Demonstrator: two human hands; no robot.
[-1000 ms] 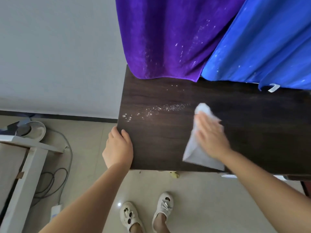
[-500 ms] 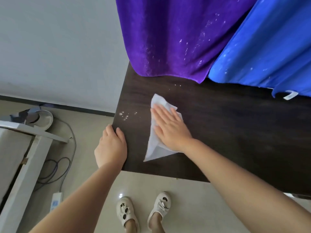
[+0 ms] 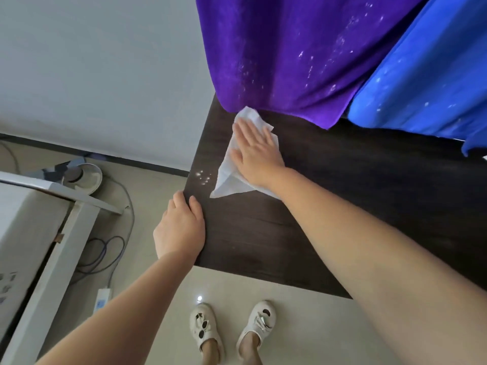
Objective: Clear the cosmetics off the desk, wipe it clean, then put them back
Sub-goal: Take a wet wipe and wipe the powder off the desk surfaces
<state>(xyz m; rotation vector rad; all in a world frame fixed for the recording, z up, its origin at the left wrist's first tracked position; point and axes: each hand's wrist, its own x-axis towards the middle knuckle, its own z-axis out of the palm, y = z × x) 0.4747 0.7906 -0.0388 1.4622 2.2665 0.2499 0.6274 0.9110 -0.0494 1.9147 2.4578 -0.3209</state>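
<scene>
The tissue [image 3: 246, 156] lay on the desk [image 3: 342, 196] near its far left corner, pressed flat under the straight-fingered right hand [image 3: 254, 151]. It had swept left and farther back, clearing most white specks [image 3: 203, 177]; a few remained. The left hand [image 3: 180, 227] still gripped the left edge.

My right hand [image 3: 255, 151] lay flat, fingers [image 3: 243, 130] straight and pointing far-left, arm stretched forward. My left hand [image 3: 180, 227] rested nearer, fingers curled over the surface's [image 3: 342, 185] left edge.
</scene>
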